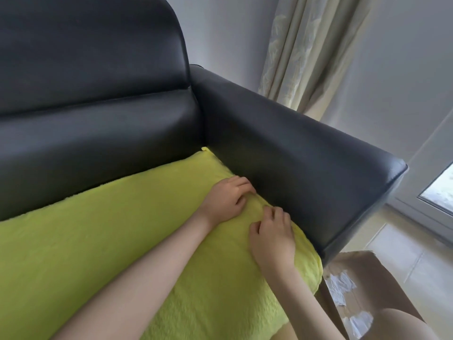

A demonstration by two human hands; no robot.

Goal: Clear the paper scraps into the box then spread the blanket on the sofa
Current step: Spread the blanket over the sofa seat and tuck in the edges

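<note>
A lime-green fluffy blanket (103,241) lies spread over the seat of a black leather sofa (93,69), reaching the backrest and the right armrest (306,163). My left hand (225,198) rests on the blanket's right edge beside the armrest, fingers curled into the fabric. My right hand (273,238) sits just in front of it, fingertips bent and pinching the same edge. A brown cardboard box (382,273) stands on the floor beyond the sofa's right front corner, with white paper scraps (342,285) inside.
Pale curtains (301,45) hang behind the armrest. A glass door (438,192) and light floor tiles (392,244) lie to the right. A bare knee (404,325) shows at the bottom right.
</note>
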